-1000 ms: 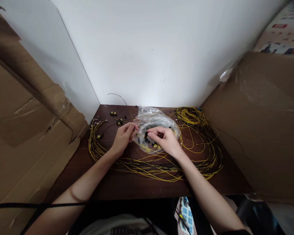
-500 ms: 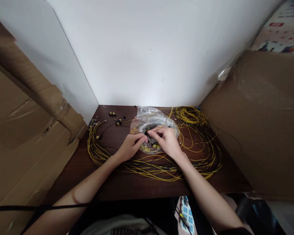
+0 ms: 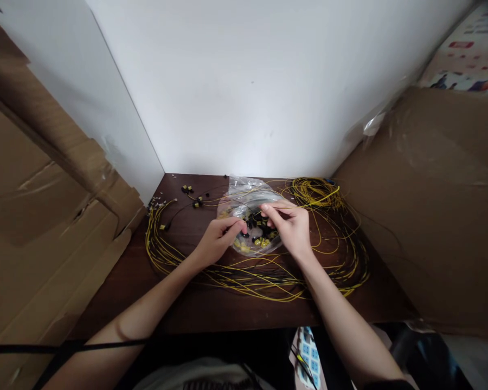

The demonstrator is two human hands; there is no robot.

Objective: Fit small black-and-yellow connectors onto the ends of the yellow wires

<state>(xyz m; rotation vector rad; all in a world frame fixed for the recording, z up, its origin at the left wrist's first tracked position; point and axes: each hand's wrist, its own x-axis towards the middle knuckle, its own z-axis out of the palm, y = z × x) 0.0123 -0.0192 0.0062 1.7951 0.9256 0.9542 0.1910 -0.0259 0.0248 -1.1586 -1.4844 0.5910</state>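
Observation:
Over a clear plastic bag (image 3: pixel 244 187) of small black and yellow parts (image 3: pixel 262 241), both my hands work close together. My left hand (image 3: pixel 219 238) is closed in a pinch at the bag's left side; what sits between its fingertips is too small to make out. Thumb and forefinger of my right hand (image 3: pixel 293 225) pinch a thin yellow wire, a little higher and to the right. A bright yellow length of wire (image 3: pixel 323 200) runs from behind that hand towards the back right. In front of both hands lies a long bundle of yellow and black wires (image 3: pixel 260 281).
A coil of yellow wire (image 3: pixel 315 189) lies at the back right of the dark wooden table (image 3: pixel 154 309). Several black and yellow pieces (image 3: pixel 197 202) are scattered at the back left. Cardboard stands on the left (image 3: pixel 44 216) and right (image 3: pixel 431 216), with a white panel (image 3: pixel 248 97) behind.
My right hand has moved right and slightly up, away from the left fingertips, uncovering more parts in the bag. A bright yellow wire now stretches behind it. My left hand has barely moved.

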